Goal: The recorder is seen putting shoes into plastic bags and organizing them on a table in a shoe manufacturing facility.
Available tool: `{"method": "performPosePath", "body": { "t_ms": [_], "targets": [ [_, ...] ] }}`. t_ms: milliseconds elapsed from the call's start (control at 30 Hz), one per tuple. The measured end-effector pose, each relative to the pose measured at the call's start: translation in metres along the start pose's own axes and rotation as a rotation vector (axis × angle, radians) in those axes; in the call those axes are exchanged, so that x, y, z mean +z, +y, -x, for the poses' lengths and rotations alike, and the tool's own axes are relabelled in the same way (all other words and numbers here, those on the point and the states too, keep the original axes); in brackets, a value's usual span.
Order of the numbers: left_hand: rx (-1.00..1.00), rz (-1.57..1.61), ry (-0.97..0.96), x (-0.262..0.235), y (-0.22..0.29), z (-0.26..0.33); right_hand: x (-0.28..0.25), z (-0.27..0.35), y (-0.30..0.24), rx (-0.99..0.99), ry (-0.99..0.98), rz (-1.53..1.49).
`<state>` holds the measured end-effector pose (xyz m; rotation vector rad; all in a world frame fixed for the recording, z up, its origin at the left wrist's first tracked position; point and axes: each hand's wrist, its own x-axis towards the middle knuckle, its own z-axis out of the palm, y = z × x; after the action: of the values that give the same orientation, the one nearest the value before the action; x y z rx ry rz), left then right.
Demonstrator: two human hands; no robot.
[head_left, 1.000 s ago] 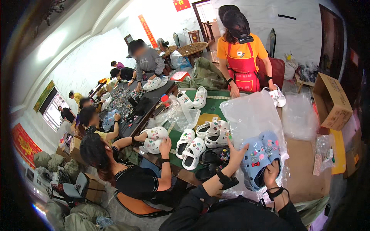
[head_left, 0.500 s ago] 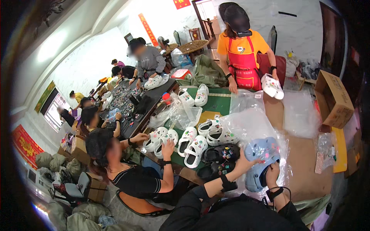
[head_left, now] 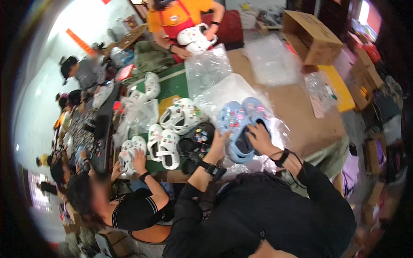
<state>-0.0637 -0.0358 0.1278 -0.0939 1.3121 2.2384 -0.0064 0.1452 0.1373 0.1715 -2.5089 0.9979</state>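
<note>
blue clogs (head_left: pixel 241 124) — left hand (head_left: pixel 218 144), right hand (head_left: pixel 259 136) gripping

A long brown desk (head_left: pixel 301 124) carries a green mat (head_left: pixel 172 84) at its middle. Beyond the desk's far end stands a dark red chair (head_left: pixel 230 28). Left of the desk, a white wall (head_left: pixel 47 64) glows with bright light.

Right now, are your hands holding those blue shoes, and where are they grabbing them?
Yes. The left hand grips the pair of light blue clogs at the heel end, and the right hand reaches into a shoe's opening. They lie on a clear plastic bag.
</note>
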Motion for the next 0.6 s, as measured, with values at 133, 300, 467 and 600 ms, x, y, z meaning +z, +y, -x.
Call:
{"method": "performPosePath", "body": {
  "t_ms": [133,300,467,600],
  "targets": [
    [-0.075,0.04,0.047,-0.012,-0.011,-0.011,-0.014,0.003,0.005,0.103,-0.292,-0.13],
    [-0.181,0.095,-0.001,-0.041,-0.028,-0.024,-0.028,0.009,0.017,0.033,0.003,-0.114],
    [-0.234,0.127,0.046,-0.049,-0.032,-0.02,-0.015,0.036,0.094,0.256,0.077,0.27],
    [-0.345,0.178,-0.002,-0.056,-0.036,-0.025,0.0,0.044,0.132,0.436,-0.4,0.219]
  ]
}}
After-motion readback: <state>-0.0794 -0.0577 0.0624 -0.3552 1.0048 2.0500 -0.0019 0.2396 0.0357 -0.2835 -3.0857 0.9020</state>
